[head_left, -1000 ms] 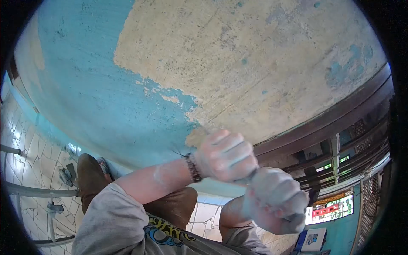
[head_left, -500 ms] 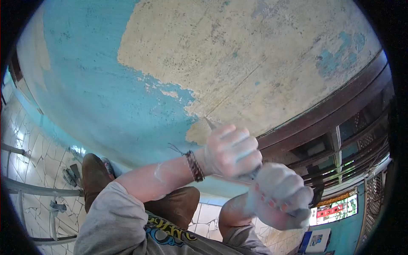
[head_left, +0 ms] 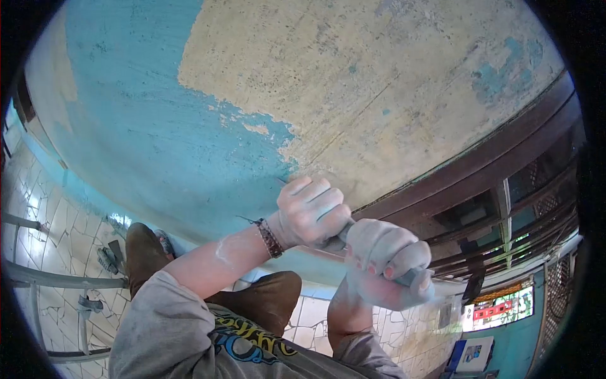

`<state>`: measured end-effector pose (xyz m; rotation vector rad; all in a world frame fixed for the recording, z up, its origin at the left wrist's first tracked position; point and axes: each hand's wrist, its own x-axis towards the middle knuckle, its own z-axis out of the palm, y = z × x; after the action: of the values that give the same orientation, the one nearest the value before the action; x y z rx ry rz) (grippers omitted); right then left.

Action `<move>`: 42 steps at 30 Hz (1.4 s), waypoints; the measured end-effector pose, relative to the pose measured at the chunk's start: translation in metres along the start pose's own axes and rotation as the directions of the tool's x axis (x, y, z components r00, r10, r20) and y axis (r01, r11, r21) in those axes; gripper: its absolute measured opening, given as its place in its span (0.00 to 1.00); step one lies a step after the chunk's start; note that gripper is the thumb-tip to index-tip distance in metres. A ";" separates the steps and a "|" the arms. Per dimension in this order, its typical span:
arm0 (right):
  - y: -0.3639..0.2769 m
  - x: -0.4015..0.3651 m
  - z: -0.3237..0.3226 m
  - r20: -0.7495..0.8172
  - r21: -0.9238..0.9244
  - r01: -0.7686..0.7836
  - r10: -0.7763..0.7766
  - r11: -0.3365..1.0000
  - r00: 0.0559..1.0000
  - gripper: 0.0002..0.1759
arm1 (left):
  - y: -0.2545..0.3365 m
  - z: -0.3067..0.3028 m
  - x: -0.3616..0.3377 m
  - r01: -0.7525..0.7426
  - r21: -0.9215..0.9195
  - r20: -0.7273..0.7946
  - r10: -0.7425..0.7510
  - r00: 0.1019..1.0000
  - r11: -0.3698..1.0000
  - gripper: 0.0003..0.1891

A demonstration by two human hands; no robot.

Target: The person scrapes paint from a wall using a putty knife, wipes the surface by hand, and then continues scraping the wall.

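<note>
Left hand (head_left: 314, 211) and right hand (head_left: 388, 259) clench a slim grey tool (head_left: 344, 234) near the patchy wall (head_left: 353, 88) in the head view — likely stiff, fairly light, perhaps slippery when dusty — best held at mid-length, clear of its far end.

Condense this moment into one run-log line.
left hand: gripping tool | right hand: gripping same tool | wall: patchy blue and beige | tool-wall contact: unclear
</note>
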<state>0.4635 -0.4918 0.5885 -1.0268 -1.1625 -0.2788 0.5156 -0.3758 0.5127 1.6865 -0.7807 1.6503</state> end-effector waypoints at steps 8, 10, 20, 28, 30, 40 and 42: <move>-0.002 0.001 0.002 -0.079 -0.014 0.155 -0.156 0.988 0.985 0.21 | -0.005 0.005 0.022 -0.139 0.013 -0.019 0.140 0.990 0.990 0.08; 0.003 -0.008 0.000 -0.087 -0.046 0.131 -0.135 0.990 0.987 0.21 | -0.005 -0.004 0.013 -0.131 0.029 0.077 0.129 0.989 0.991 0.08; -0.009 -0.063 -0.012 -0.314 -0.136 -0.131 0.082 0.982 0.946 0.24 | -0.005 -0.001 0.011 -0.269 -0.088 0.182 0.281 0.942 0.959 0.07; -0.061 -0.072 -0.029 -0.355 0.003 -0.813 0.761 0.582 0.543 0.31 | 0.003 0.003 0.009 -0.466 0.028 0.267 0.443 0.856 0.884 0.08; -0.062 -0.072 -0.030 -0.345 0.052 -0.809 0.771 0.585 0.535 0.31 | 0.018 0.000 -0.011 -0.208 0.122 0.179 0.185 0.966 0.970 0.18; -0.051 -0.055 -0.001 -0.449 -0.360 -0.768 0.623 0.530 0.640 0.31 | 0.031 0.008 -0.025 0.305 0.023 -0.018 -0.305 0.952 0.952 0.31; -0.059 -0.047 0.003 -0.504 -0.398 -0.762 0.572 0.511 0.647 0.30 | 0.036 0.010 -0.019 0.295 -0.010 0.044 -0.294 0.955 0.955 0.31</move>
<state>0.4024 -0.5357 0.5793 -1.8450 -0.2766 -0.1464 0.4922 -0.4062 0.4953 1.7364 -0.5290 1.4024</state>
